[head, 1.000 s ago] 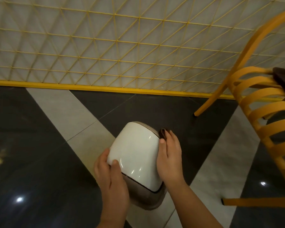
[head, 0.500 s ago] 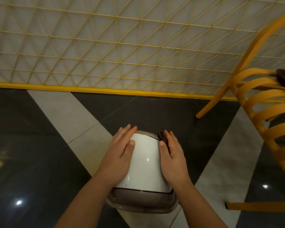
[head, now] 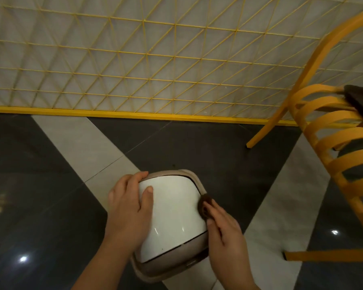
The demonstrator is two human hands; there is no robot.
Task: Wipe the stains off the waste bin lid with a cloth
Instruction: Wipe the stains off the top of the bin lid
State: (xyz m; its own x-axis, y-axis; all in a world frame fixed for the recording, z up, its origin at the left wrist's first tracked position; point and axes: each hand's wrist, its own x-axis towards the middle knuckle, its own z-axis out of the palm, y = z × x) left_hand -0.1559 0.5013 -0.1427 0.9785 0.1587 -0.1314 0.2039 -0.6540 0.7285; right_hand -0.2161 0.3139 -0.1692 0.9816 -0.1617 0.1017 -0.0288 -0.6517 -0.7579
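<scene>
Lid (head: 172, 214) on the floor bin looks smooth, stiff, slippery – left hand (head: 128, 210) steadies it by the edge, fingers curled over, while right hand (head: 224, 227) pinches a small dark cloth (head: 204, 206) against its right side.
</scene>
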